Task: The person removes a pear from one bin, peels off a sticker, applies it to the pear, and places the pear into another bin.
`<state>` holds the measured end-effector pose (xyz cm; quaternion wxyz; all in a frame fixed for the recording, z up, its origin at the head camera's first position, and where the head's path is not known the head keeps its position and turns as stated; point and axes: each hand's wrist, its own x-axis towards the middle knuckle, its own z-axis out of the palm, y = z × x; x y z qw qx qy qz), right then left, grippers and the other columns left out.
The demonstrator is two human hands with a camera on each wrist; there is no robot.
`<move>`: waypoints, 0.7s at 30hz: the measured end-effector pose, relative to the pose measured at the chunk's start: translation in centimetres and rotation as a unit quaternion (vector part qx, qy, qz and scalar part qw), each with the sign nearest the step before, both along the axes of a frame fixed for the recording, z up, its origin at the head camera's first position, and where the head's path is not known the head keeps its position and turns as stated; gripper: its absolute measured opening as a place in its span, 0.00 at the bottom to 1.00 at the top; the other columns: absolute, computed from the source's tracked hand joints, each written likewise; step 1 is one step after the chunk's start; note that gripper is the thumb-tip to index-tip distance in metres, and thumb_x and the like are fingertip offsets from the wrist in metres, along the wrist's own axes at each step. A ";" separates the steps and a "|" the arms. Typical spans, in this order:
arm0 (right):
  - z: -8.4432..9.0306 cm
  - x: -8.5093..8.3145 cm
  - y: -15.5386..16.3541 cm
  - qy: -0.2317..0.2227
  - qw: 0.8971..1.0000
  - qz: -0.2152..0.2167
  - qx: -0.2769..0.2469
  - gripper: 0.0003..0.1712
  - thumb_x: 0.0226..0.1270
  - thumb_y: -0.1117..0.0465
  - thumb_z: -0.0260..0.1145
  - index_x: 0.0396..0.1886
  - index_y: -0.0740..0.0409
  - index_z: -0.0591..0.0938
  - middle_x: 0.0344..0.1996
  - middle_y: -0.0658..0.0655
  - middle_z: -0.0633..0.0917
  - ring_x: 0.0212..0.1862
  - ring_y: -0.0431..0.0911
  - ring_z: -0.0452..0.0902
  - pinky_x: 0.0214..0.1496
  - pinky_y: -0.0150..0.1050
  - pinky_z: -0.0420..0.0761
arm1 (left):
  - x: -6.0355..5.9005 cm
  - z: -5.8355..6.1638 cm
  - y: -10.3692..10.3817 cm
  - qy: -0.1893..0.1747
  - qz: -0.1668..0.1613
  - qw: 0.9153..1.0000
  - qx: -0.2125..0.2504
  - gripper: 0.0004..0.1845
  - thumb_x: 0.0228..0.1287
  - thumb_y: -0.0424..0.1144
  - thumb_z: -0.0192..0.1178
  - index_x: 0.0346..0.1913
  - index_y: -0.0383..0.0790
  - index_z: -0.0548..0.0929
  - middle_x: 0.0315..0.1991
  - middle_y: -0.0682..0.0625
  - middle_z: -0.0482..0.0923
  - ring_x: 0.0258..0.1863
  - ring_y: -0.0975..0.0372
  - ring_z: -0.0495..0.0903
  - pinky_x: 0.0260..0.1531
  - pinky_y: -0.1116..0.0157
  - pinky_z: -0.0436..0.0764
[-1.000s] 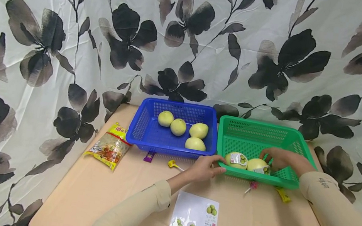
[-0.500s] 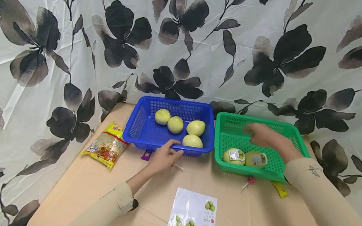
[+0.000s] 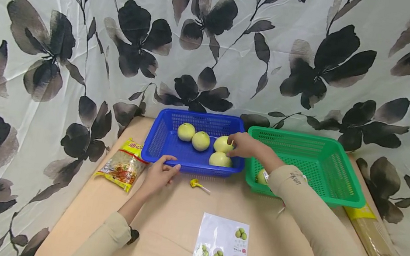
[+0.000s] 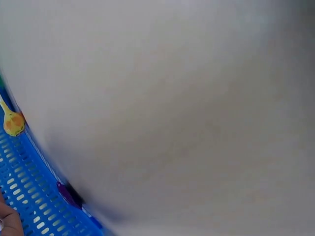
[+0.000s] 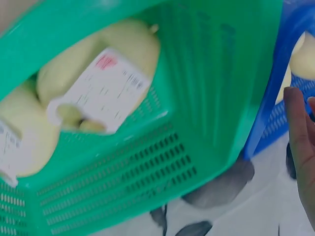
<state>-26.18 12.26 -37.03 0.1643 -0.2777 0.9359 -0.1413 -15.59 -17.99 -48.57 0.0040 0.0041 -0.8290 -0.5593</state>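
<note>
My right hand [image 3: 243, 145] reaches over the blue basket's right rim. Its fingertips overlap a pale yellow-green fruit [image 3: 221, 144] in the head view, fingers spread. Just in front lies another such fruit [image 3: 220, 160], and two more sit further left in the blue basket [image 3: 162, 146]. My left hand [image 3: 158, 177] has its fingertips right at that basket's front left rim, holding nothing visible. In the green basket [image 3: 340, 183], two fruits [image 5: 140, 46] carry white labels [image 5: 110, 86]; the right sleeve hides most of them in the head view.
A sticker sheet [image 3: 221, 254] with fruit pictures lies in front. Around the baskets are a yellow lollipop [image 3: 195, 183], a purple-wrapped sweet [image 4: 69, 195], a bag of food [image 3: 124, 164] at left and a clear yellow-ended packet [image 3: 373, 237] at right. A floral cloth [image 3: 207, 57] hangs behind.
My right hand has left the labelled fruit and moved left across the green basket to the blue one. My left hand has moved left from the green basket's corner along the blue basket's front.
</note>
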 end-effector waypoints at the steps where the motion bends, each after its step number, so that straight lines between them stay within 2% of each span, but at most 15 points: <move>1: -0.3 -0.2 -0.5 -0.004 1.000 -0.001 0.010 0.28 0.71 0.55 0.71 0.62 0.69 0.79 0.56 0.68 0.85 0.60 0.60 0.81 0.63 0.52 0.81 | 0.0 0.0 -0.1 0.001 -0.001 1.000 -0.001 0.22 0.74 0.43 0.65 0.64 0.37 0.76 0.40 0.31 0.88 0.19 0.57 0.81 0.19 0.69 0.78; 4: -0.9 -0.5 -1.7 -0.025 0.998 -0.016 0.048 0.31 0.71 0.50 0.72 0.63 0.68 0.80 0.60 0.68 0.84 0.62 0.59 0.80 0.65 0.51 0.81 | -0.3 0.0 -0.1 0.003 -0.005 1.000 -0.006 0.22 0.73 0.43 0.67 0.62 0.36 0.77 0.35 0.31 0.87 0.17 0.60 0.79 0.18 0.68 0.77; 6: -1.5 -0.8 -2.3 -0.038 0.996 -0.022 0.082 0.32 0.70 0.47 0.72 0.62 0.67 0.81 0.58 0.65 0.84 0.59 0.56 0.80 0.64 0.49 0.80 | -0.4 0.0 0.0 0.003 -0.008 1.000 -0.007 0.21 0.72 0.42 0.67 0.61 0.36 0.78 0.34 0.31 0.87 0.17 0.58 0.79 0.17 0.69 0.76; 10: -2.4 -1.2 -3.1 -0.064 0.990 -0.042 0.121 0.30 0.67 0.46 0.75 0.55 0.66 0.84 0.44 0.57 0.83 0.46 0.49 0.75 0.56 0.43 0.79 | -0.5 0.1 -0.1 0.002 -0.017 1.000 -0.006 0.21 0.72 0.41 0.67 0.61 0.35 0.78 0.36 0.30 0.87 0.20 0.47 0.82 0.17 0.70 0.74; 12: -2.8 -1.3 -3.4 -0.073 0.988 -0.052 0.125 0.27 0.65 0.46 0.76 0.50 0.65 0.85 0.36 0.53 0.79 0.41 0.47 0.71 0.50 0.41 0.76 | -0.6 0.1 -0.1 0.001 -0.018 1.000 -0.005 0.21 0.73 0.41 0.67 0.62 0.34 0.78 0.38 0.29 0.88 0.21 0.47 0.82 0.17 0.70 0.74; 14: -3.2 -1.3 -3.6 -0.075 0.988 -0.051 0.128 0.25 0.65 0.48 0.77 0.48 0.64 0.85 0.34 0.52 0.77 0.39 0.46 0.70 0.48 0.40 0.76 | -0.6 0.1 -0.3 -0.001 -0.017 1.000 -0.005 0.21 0.73 0.40 0.66 0.62 0.33 0.78 0.38 0.29 0.88 0.20 0.48 0.82 0.17 0.70 0.74; 16: -3.5 -1.4 -3.9 -0.068 0.988 -0.041 0.132 0.24 0.65 0.50 0.77 0.49 0.65 0.85 0.35 0.52 0.79 0.39 0.46 0.71 0.50 0.40 0.78 | -0.5 0.1 -0.4 -0.001 -0.016 1.000 -0.007 0.21 0.73 0.40 0.66 0.62 0.32 0.77 0.38 0.30 0.88 0.20 0.49 0.81 0.17 0.69 0.74; 18: -3.7 -1.4 -4.2 -0.058 0.988 -0.023 0.138 0.24 0.67 0.52 0.76 0.54 0.65 0.85 0.39 0.54 0.84 0.41 0.47 0.74 0.55 0.42 0.80 | -0.6 0.2 -0.6 0.002 -0.018 1.000 -0.003 0.21 0.73 0.40 0.66 0.62 0.32 0.77 0.38 0.29 0.88 0.20 0.46 0.81 0.17 0.69 0.73; 21: -3.7 -1.4 -4.6 -0.046 0.988 -0.002 0.148 0.30 0.70 0.51 0.73 0.65 0.63 0.81 0.55 0.60 0.86 0.54 0.51 0.80 0.69 0.47 0.78 | -0.7 0.4 -0.8 0.007 -0.021 1.000 -0.001 0.21 0.73 0.40 0.66 0.61 0.32 0.77 0.38 0.29 0.88 0.22 0.40 0.81 0.17 0.69 0.73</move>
